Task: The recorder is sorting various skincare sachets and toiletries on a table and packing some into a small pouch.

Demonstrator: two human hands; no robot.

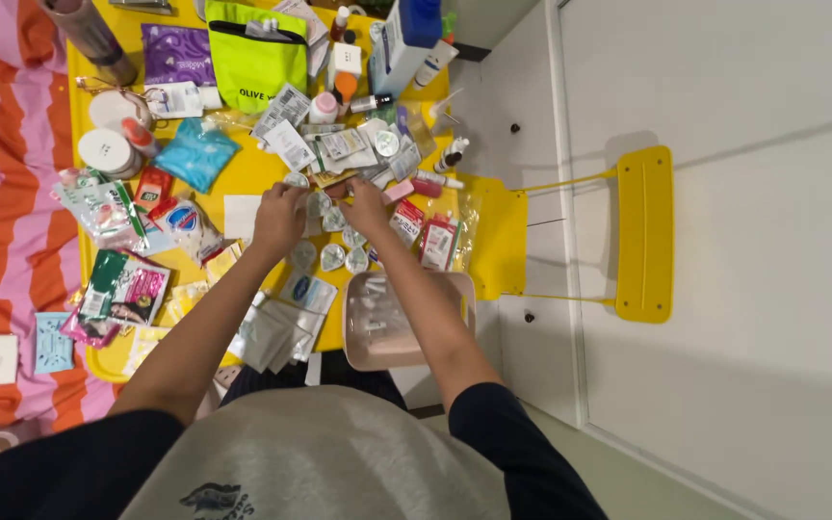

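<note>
On the yellow counter point(243, 178), both hands are at work among a dense spread of small cosmetic samples. The left hand point(278, 217) rests with its fingers curled down onto a cluster of small clear drop-shaped sachets point(331, 256) lying at the counter's middle; whether it actually grips one cannot be told. The right hand point(368, 207) sits just beside it, fingers likewise bent down among the same sachets, its hold also unclear. Both forearms reach up from the lower edge of the view, from dark sleeves.

A pink square tub point(406, 323) stands at the near edge of the counter, just below the right forearm, with a few small pale items inside. A lime green pouch point(254, 53) stands at the far side, a purple packet point(175, 53) to its left and a blue crinkled packet point(196, 152) nearer in. Two round white lidded jars point(108, 149) lie at the left edge. Flat silver-white sachets point(272, 332) are heaped beside the tub. A striped pink and orange cover point(2, 193) lies left of the counter; a yellow chair point(642, 231) is on the right.
</note>
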